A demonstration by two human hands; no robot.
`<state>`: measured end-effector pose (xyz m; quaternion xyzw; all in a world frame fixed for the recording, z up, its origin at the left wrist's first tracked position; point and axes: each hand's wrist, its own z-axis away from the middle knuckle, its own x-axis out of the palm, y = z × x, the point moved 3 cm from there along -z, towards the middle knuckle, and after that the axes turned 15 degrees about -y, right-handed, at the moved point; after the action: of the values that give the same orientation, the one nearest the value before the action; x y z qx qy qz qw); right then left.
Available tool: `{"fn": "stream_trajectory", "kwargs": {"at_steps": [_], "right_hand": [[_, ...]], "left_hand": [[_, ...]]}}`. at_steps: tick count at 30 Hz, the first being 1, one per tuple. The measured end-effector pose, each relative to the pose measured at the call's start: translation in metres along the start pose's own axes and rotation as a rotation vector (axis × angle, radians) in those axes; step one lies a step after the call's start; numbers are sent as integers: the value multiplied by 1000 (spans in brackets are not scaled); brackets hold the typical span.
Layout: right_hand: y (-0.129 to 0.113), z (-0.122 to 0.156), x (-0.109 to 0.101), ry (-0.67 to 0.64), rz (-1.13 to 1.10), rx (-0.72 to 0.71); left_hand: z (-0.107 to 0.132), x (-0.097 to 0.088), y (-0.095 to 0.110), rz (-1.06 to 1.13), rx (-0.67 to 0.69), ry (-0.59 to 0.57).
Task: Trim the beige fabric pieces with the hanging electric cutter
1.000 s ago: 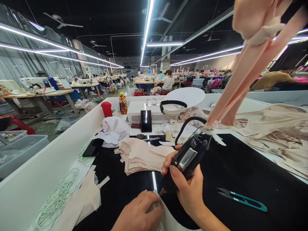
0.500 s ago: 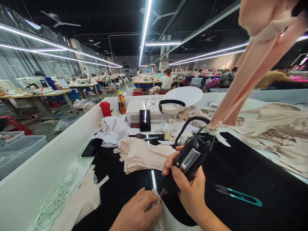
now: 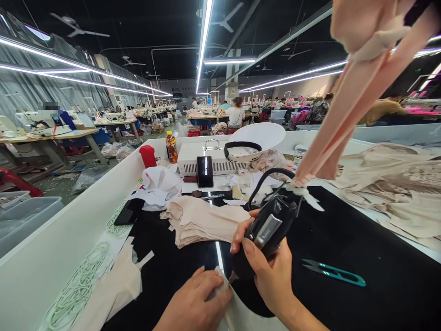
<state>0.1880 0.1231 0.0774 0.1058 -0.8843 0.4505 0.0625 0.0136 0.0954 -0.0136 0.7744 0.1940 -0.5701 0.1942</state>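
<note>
My right hand (image 3: 267,271) is wrapped round a black hand-held tool (image 3: 267,227) with a metal plate and a black cord (image 3: 267,177), tilted with its tip down near the front of the black table top (image 3: 347,234). My left hand (image 3: 195,303) lies low at the front, fingers curled and pressing a pale piece of fabric (image 3: 237,315) just beside the tool's tip. A pink cloth strap (image 3: 337,124) hangs from above on the right and is tied to the tool's top.
A folded stack of beige fabric (image 3: 203,220) lies left of the tool; teal thread snips (image 3: 332,272) lie right. Behind are a phone (image 3: 205,171), white box (image 3: 206,158), red cup (image 3: 148,156), bottle (image 3: 171,147). White cord coils (image 3: 82,280) lie left, lace fabric (image 3: 399,184) right. Other workers sit far back.
The view has drifted slightly, so the things on the table sit a little lower and further left. Both hands keep their grip and place.
</note>
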Motion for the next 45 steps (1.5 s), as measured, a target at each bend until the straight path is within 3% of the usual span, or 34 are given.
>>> {"fn": "stream_trajectory", "kwargs": {"at_steps": [6,15,20,31,38,45], "right_hand": [[-4,7,-8,-7,-29,-2],[-2,12,-4,-23,-67,10],[-1,12,-3,-14,-71,56],[-16,12,-14,-12,-75,12],[-11,18,-14,-57,-77,25],[-8,23,-13,-67,-28,28]], "left_hand": [[6,4,-2,-47,17,19],[3,-3,-2,-69,29,-73],[2,-7,0,-74,40,-11],[-9,-31,10,-87,103,127],[-12,-23,17,-7,137,28],[-10,-18,16,-14,121,16]]}}
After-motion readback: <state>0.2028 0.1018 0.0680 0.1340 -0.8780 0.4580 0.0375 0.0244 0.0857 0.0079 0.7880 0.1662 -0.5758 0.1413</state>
